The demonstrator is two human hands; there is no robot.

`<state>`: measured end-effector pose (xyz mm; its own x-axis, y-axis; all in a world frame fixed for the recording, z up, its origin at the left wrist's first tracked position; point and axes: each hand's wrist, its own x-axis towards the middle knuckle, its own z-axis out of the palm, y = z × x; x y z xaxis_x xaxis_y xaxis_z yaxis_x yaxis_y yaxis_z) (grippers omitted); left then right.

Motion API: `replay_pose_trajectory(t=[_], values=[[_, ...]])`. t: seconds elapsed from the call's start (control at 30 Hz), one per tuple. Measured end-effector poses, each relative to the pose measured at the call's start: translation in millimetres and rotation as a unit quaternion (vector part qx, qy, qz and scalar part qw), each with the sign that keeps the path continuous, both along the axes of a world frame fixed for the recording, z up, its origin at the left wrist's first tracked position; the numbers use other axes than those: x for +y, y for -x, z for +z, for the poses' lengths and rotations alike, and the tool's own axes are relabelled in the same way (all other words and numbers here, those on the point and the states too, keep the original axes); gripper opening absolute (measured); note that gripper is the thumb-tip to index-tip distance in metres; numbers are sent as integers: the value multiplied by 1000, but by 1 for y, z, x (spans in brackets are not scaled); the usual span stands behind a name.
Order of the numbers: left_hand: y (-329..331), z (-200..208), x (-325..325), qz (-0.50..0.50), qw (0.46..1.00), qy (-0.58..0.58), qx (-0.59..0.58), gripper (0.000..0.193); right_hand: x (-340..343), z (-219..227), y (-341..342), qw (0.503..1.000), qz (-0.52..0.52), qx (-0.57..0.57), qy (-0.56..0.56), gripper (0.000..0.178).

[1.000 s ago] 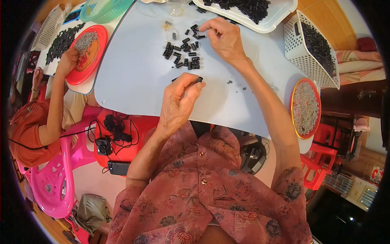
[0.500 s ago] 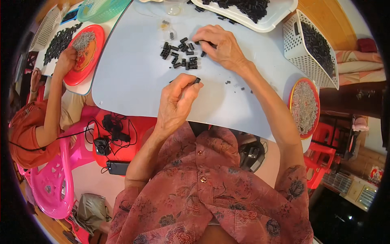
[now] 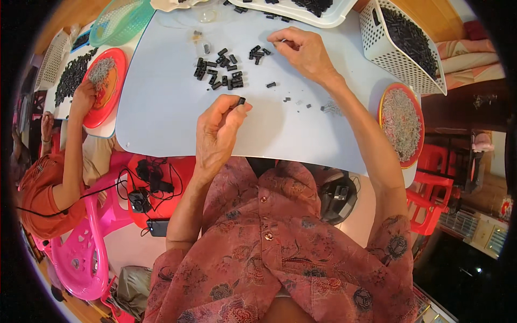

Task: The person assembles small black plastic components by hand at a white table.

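Note:
Between the thumb and forefinger of my left hand (image 3: 216,132) is a small black plastic piece (image 3: 241,100), short and tube-like, held above the near part of the table. My right hand (image 3: 308,56) is over the table farther back, its thumb and forefinger curled together; whatever is in them is too small to make out. Just left of its fingertips lies a little cluster of black pieces (image 3: 258,54). A larger loose pile of the same pieces (image 3: 218,71) spreads further left, and one single black piece (image 3: 271,84) rests apart, nearer me.
Tiny clear and dark bits (image 3: 331,107) lie by my right forearm. A red-rimmed plate (image 3: 401,129) of small metallic-looking parts stands at right, below a white perforated basket (image 3: 371,40) of black pieces. A white tray (image 3: 328,20) is at the back. Another person's hand (image 3: 83,98) reaches a red plate (image 3: 121,81).
My right hand has lifted off to the right from the black pieces, uncovering the small cluster and the single piece. The left hand keeps its black piece. The whole view has shifted slightly.

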<state>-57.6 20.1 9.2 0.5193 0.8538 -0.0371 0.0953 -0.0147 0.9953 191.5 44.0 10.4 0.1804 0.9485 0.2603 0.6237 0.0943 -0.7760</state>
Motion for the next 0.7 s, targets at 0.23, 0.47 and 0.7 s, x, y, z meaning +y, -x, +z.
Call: replay_pose_trajectory(t=[0.23,0.47,0.7], values=[[0,1,-3,8,1000,-6,-7,21,3,2,5,982,89,-165,-16,16],[-7,4,-11,0,999,-34,-39,21,-2,-1,3,969,51,-242,-26,13],[-10,-10,-11,-53,973,129,-185,20,-39,11,8,999,-17,-28,-41,16]])
